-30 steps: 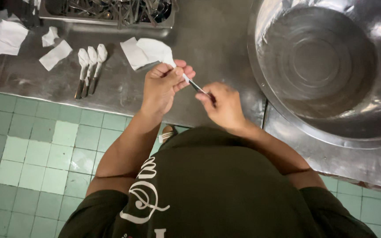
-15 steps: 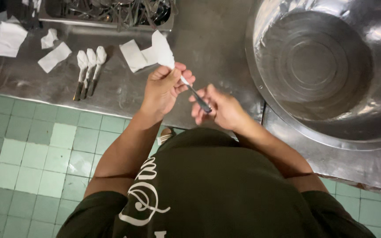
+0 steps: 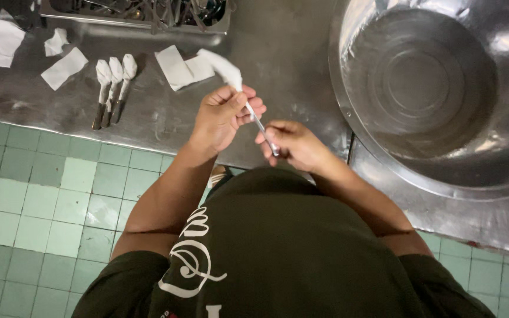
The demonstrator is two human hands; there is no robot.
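- The left hand (image 3: 222,115) is closed in a grip on the far end of a slim metal utensil (image 3: 260,126), where a white paper napkin (image 3: 222,68) wraps it.
- The right hand (image 3: 293,144) pinches the near handle end.
- The utensil's long axis runs from far-left to near-right between the hands, above the steel bench (image 3: 284,47).
- Three wrapped utensils (image 3: 113,88) lie well to the left; a big metal basin (image 3: 431,88) sits on the right.

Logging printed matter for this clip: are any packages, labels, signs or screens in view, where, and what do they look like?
No packages, labels, signs or screens in view.
Only printed thing: white looping graphic on the person's dark green shirt, low centre.
White paper napkin pieces lying on the steel counter, upper left: plain, unprinted.
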